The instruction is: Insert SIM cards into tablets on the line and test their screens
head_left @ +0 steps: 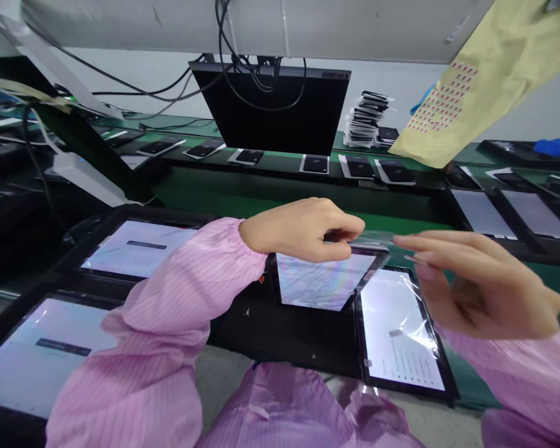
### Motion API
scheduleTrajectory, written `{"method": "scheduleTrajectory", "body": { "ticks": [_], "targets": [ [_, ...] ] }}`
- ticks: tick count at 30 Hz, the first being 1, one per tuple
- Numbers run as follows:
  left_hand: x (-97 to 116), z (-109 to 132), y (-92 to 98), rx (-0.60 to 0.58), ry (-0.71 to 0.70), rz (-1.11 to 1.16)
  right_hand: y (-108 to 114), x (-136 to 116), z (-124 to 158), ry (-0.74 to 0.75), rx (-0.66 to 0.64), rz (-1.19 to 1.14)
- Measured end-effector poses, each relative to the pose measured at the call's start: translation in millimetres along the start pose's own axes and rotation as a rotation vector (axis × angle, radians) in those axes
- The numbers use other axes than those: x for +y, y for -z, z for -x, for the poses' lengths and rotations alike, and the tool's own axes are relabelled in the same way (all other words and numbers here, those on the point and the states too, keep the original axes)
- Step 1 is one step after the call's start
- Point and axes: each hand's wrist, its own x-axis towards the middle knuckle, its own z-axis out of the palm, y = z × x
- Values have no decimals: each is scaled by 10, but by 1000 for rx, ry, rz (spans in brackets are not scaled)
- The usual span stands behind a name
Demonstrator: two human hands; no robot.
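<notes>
Tablet (322, 283), rectangular, black-framed, gripped in my left hand (308, 230); clear plastic film (376, 238), pinched in my right hand (490, 289), seemingly only part-attached.

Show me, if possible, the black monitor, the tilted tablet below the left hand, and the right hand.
Black monitor (280, 129): head view, middle of its dark screen.
Tilted tablet (323, 283): head view, middle of its lit screen.
Right hand (490, 286): head view, middle of the hand.

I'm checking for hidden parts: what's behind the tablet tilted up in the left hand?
Farther back, a green surface and a row of dark items on white papers show. Anything directly behind the tilted tablet is covered by its panel and the left hand.
</notes>
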Motion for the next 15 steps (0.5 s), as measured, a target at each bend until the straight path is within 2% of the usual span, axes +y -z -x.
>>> {"method": "scheduleTrajectory", "body": {
  "ticks": [4, 8, 11, 15],
  "targets": [
    [-38, -21, 55, 35, 19, 116, -133, -58, -251, 53, 4, 28],
    [-54, 110, 108, 122, 97, 259, -243, -159, -413, -36, -135, -28],
    [-39, 261, 58, 323, 152, 331, -336, -204, -532, -89, -235, -106],
    [-31, 407, -112, 613, 194, 362, -473, -231, -630, -93, -319, -115]
  ]
}}
